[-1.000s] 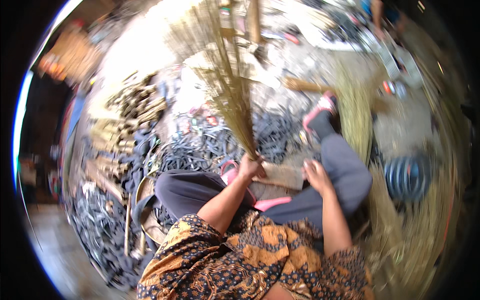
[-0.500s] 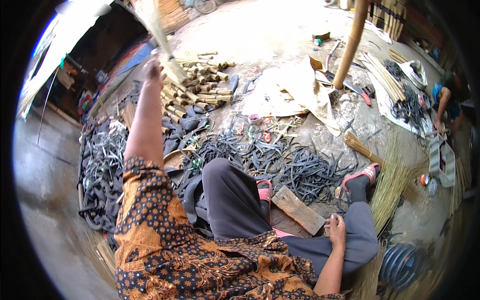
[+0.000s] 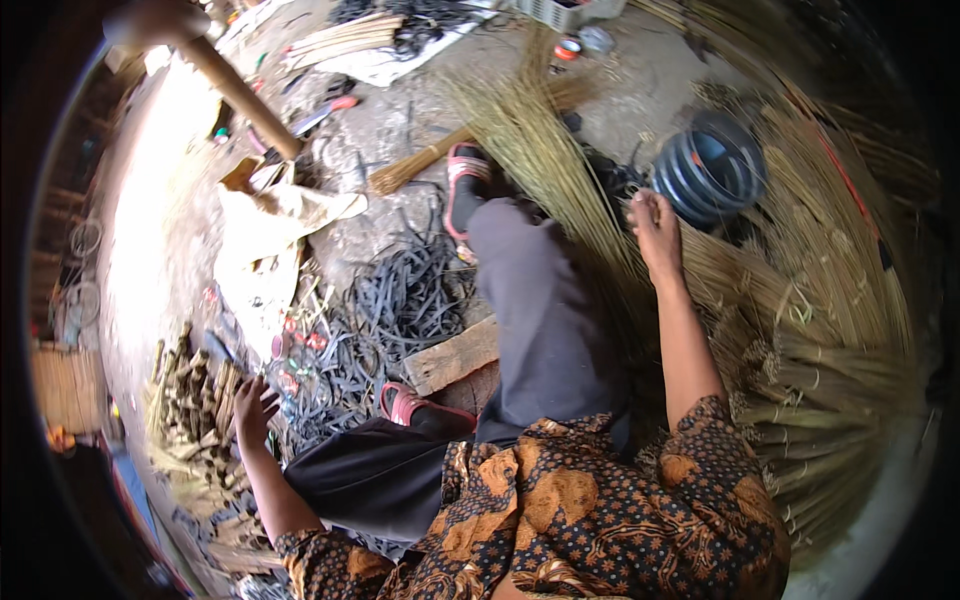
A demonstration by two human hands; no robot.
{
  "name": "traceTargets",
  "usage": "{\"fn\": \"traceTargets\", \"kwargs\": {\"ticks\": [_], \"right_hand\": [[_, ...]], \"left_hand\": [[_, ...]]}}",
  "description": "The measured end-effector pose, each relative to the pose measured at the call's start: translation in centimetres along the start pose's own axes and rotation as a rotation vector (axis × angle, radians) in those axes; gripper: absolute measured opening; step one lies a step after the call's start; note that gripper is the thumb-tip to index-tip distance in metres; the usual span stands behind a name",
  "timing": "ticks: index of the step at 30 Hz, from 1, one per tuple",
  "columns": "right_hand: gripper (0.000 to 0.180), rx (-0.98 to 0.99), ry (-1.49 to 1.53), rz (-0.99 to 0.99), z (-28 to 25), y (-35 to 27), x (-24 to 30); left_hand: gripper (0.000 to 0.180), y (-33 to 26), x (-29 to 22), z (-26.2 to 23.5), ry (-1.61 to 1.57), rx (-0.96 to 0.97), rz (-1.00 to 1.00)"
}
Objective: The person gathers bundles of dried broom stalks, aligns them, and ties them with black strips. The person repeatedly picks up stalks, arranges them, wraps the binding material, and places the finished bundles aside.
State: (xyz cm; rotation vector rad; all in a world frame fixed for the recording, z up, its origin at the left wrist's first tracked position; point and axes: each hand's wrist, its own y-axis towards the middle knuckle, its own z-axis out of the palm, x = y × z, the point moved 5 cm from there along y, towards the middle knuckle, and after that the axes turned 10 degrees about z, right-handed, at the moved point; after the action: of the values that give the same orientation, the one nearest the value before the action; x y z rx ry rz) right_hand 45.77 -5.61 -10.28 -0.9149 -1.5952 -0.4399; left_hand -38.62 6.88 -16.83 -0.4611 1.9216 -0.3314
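Note:
My left hand (image 3: 255, 408) hangs at the left beside a stack of short, tied broom-handle-like bundles (image 3: 195, 400), its fingers apart and nothing in them. On the other side, my right hand (image 3: 656, 232) reaches out past my right knee, fingers loosely stretched and no held thing visible. Right beside its fingertips stands a ribbed, translucent blue plastic container (image 3: 708, 172). Long, thin dry grass stalks (image 3: 560, 165) lie fanned between my right leg and that hand, and more grass bundles (image 3: 820, 300) are heaped to its right.
A tangle of black rubber strips (image 3: 405, 300) and a wooden board (image 3: 452, 357) lie between my feet. Beyond are a tied grass bundle (image 3: 410, 172), a pale sack (image 3: 255, 225), a red-handled knife (image 3: 328, 112), a slanting bamboo pole (image 3: 240, 95) and a grey crate (image 3: 570, 12).
The view has swung to the right. My left arm has come down from its outstretched reach near a blurred pale thing; my right hand has moved from my leg out to the blue container.

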Motion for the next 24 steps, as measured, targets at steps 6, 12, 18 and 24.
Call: {"fn": "traceTargets", "kwargs": {"ticks": [6,12,18,24], "right_hand": [[0.121,-0.003,-1.066,0.367,-1.2,2.8,-12.7],[0.124,-0.079,-1.323,0.322,3.4,0.5,-14.6],[0.114,-0.233,-1.382,0.072,6.5,-0.6,-14.8],[0.038,-0.290,-1.345,0.020,6.9,1.1,-16.2]], "left_hand": [[0.053,-2.4,0.0,0.0,0.016,-0.032,-0.054],[0.059,-4.0,1.2,-0.3,0.027,-0.005,-0.138],[0.058,-3.9,0.5,0.1,0.048,0.010,-0.132],[0.057,-4.3,0.0,0.8,0.108,0.039,-0.123]]}}
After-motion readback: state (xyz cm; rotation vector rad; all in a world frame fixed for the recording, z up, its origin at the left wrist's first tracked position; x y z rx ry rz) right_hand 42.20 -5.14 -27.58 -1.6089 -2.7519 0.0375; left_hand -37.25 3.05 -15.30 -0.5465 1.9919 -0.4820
